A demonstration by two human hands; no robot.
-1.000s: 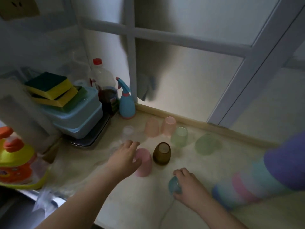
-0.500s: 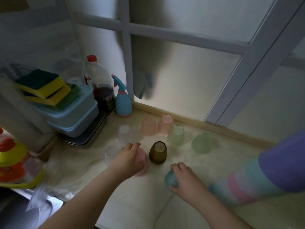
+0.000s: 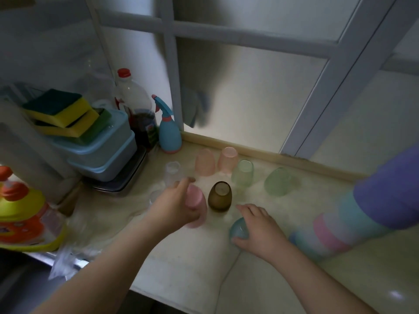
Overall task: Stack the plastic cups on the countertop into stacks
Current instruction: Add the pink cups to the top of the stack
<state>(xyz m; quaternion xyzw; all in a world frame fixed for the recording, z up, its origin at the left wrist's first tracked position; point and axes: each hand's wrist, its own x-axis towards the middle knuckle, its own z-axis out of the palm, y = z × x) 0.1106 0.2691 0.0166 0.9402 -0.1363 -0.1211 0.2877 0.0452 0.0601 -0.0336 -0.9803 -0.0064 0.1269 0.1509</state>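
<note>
Head view looks down on a pale countertop (image 3: 181, 257) in dim light. Left hand (image 3: 174, 207) is wrapped around a pink cup (image 3: 196, 206), fingers curled over its left side, the cup tilted slightly; whether its base touches the counter cannot be told. Right hand (image 3: 258, 227) grips a blue cup (image 3: 238, 230) near the front, covering most of it from the right.

Just right of the pink cup stands a brown cup (image 3: 220, 196), mouth down, apart from both hands. Farther back, two peach cups (image 3: 216, 161) stand side by side near the wall ledge. Right of them is a green cup (image 3: 242, 174), and farther right a second green cup (image 3: 277, 181) that seems to lie tilted. A clear cup (image 3: 173, 174) stands left of the peach pair, just beyond the left fingertips; another clear one (image 3: 155, 196) is partly hidden behind the left hand.

At the far right edge a stack of cups (image 3: 340, 225) in purple, teal, pink and blue lies close to the camera, blurred.

At the far left are sponges (image 3: 59, 109) on blue boxes (image 3: 102, 152), a bottle (image 3: 136, 105) with a red cap, and a blue sprayer (image 3: 169, 132).
</note>
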